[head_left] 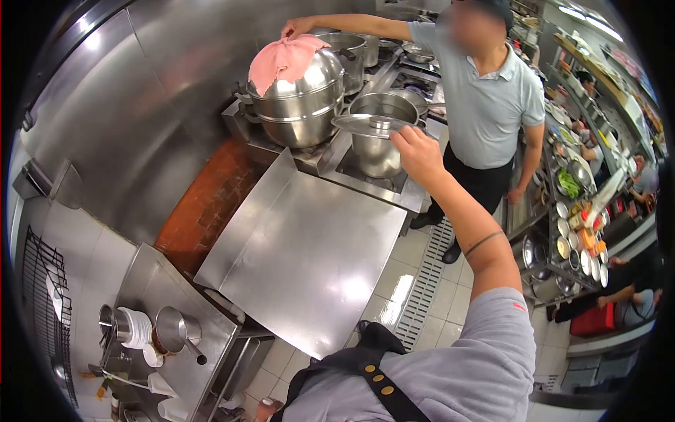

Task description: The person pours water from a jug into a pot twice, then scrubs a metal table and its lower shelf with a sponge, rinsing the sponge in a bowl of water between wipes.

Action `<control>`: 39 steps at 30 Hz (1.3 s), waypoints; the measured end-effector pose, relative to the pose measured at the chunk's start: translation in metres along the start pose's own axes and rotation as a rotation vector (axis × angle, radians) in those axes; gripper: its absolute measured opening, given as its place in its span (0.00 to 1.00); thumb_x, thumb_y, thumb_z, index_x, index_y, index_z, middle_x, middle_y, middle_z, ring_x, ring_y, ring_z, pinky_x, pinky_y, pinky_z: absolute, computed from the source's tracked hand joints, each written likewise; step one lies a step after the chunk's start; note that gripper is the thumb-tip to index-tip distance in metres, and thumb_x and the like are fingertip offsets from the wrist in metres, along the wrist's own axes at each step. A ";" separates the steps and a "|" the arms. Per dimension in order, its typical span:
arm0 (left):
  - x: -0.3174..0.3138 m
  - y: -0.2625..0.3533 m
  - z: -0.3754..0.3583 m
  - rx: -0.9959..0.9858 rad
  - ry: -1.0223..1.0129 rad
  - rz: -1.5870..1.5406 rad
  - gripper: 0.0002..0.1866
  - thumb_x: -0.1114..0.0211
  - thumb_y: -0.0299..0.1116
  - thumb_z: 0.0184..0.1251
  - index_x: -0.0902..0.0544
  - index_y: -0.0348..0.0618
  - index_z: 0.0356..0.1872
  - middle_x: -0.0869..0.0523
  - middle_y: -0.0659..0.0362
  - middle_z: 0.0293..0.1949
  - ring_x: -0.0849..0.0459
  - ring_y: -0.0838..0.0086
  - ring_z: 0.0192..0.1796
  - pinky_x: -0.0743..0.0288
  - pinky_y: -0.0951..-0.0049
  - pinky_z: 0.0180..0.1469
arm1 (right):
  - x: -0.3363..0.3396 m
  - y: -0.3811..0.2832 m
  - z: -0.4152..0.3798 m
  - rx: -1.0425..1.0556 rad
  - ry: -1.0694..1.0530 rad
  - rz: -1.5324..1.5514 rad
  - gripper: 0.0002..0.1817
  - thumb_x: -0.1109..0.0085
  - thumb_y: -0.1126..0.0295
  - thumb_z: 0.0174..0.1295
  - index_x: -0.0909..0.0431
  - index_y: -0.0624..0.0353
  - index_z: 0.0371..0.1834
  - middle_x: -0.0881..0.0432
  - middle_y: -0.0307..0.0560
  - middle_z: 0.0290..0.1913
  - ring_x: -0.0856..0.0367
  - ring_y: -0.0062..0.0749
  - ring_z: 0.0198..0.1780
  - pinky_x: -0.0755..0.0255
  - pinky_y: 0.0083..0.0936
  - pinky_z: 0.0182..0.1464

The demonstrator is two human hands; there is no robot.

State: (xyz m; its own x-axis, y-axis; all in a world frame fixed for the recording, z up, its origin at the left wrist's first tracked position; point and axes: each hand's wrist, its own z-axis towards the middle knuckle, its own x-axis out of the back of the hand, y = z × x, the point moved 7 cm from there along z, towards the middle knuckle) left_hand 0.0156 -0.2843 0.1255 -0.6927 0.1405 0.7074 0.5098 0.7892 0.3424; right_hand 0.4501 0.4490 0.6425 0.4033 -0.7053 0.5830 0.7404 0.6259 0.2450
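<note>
My right hand (420, 158) is stretched forward, fingers closed at the near edge of a round metal pot lid (362, 127). The lid is over the front of a tall steel pot (377, 151) on the stove, its knob upward, and the pot's mouth shows behind it. Low in the view, my left hand (266, 409) is beside my body, mostly cut off by the frame edge, its fingers hidden.
A co-worker (485, 105) stands beyond the stove, one hand on a pink cloth (285, 60) draped over a large domed steamer (299, 105). A steel counter (309, 253) lies before me. At lower left, a saucepan (172, 330) and stacked white plates (137, 328) stand on a steel worktop.
</note>
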 end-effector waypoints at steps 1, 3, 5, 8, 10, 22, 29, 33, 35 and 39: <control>-0.007 0.011 -0.009 0.033 0.009 -0.026 0.19 0.24 0.48 0.51 0.11 0.44 0.35 0.09 0.49 0.32 0.08 0.53 0.39 0.17 0.56 0.41 | -0.017 0.007 0.002 0.008 0.008 0.012 0.11 0.39 0.73 0.53 0.21 0.53 0.41 0.24 0.38 0.39 0.19 0.33 0.43 0.18 0.31 0.36; -0.016 0.029 -0.026 0.075 0.023 -0.065 0.19 0.24 0.48 0.51 0.11 0.44 0.35 0.09 0.49 0.32 0.08 0.54 0.39 0.17 0.56 0.41 | -0.056 0.017 0.001 0.032 -0.084 -0.011 0.10 0.39 0.71 0.54 0.20 0.53 0.41 0.24 0.38 0.40 0.18 0.33 0.45 0.18 0.32 0.36; -0.023 0.043 -0.039 0.112 0.031 -0.090 0.19 0.24 0.48 0.51 0.11 0.44 0.35 0.08 0.49 0.32 0.08 0.55 0.38 0.17 0.56 0.41 | -0.083 0.024 -0.004 0.038 -0.122 0.001 0.10 0.39 0.71 0.55 0.20 0.53 0.41 0.23 0.38 0.40 0.18 0.33 0.46 0.17 0.32 0.37; -0.025 0.063 -0.053 0.158 0.054 -0.118 0.19 0.23 0.49 0.52 0.11 0.44 0.35 0.08 0.50 0.32 0.08 0.56 0.38 0.17 0.56 0.41 | -0.121 0.035 -0.012 0.038 -0.124 0.033 0.08 0.39 0.72 0.54 0.20 0.52 0.38 0.24 0.38 0.37 0.17 0.34 0.44 0.18 0.35 0.37; -0.026 0.075 -0.058 0.175 0.070 -0.136 0.19 0.23 0.49 0.52 0.11 0.44 0.35 0.08 0.50 0.32 0.08 0.57 0.38 0.17 0.57 0.41 | -0.146 0.044 -0.019 0.007 -0.169 0.063 0.06 0.40 0.71 0.55 0.19 0.51 0.37 0.23 0.39 0.36 0.16 0.35 0.43 0.18 0.36 0.38; -0.030 0.096 -0.087 0.263 0.172 -0.192 0.20 0.22 0.50 0.53 0.11 0.43 0.34 0.08 0.52 0.31 0.08 0.61 0.37 0.17 0.58 0.40 | -0.201 0.072 -0.012 -0.138 -0.270 0.143 0.08 0.34 0.64 0.63 0.13 0.53 0.30 0.18 0.44 0.34 0.13 0.41 0.42 0.17 0.40 0.42; -0.046 0.055 -0.104 0.304 0.245 -0.163 0.20 0.21 0.50 0.54 0.11 0.43 0.34 0.08 0.54 0.31 0.08 0.64 0.36 0.17 0.59 0.40 | -0.195 0.073 -0.007 -0.217 -0.370 0.078 0.12 0.34 0.61 0.64 0.11 0.58 0.32 0.14 0.49 0.39 0.13 0.47 0.45 0.17 0.42 0.44; -0.080 0.023 -0.102 0.224 0.068 -0.327 0.21 0.21 0.51 0.56 0.12 0.43 0.36 0.08 0.56 0.33 0.09 0.66 0.37 0.16 0.61 0.44 | -0.183 0.068 -0.010 -0.259 -0.305 0.155 0.11 0.34 0.63 0.64 0.12 0.60 0.40 0.14 0.52 0.42 0.15 0.51 0.49 0.19 0.44 0.51; -0.076 0.026 -0.121 0.298 0.188 -0.249 0.25 0.23 0.52 0.56 0.14 0.41 0.44 0.08 0.48 0.39 0.09 0.54 0.45 0.17 0.55 0.47 | -0.160 0.040 -0.013 -0.212 -0.106 0.360 0.11 0.32 0.68 0.63 0.13 0.59 0.47 0.14 0.54 0.46 0.17 0.53 0.51 0.22 0.44 0.53; -0.006 0.140 -0.161 0.422 0.287 -0.338 0.24 0.24 0.47 0.57 0.14 0.41 0.48 0.08 0.44 0.41 0.09 0.49 0.48 0.17 0.54 0.49 | -0.124 -0.071 -0.055 -0.095 -0.137 0.801 0.08 0.31 0.70 0.63 0.13 0.60 0.44 0.14 0.53 0.45 0.16 0.52 0.49 0.22 0.42 0.53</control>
State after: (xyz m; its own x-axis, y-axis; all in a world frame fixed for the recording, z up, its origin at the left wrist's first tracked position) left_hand 0.1732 -0.2707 0.2690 -0.5856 -0.2795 0.7609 -0.0009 0.9389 0.3442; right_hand 0.3775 0.4740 0.5099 0.7644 -0.0049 0.6447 0.3002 0.8876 -0.3492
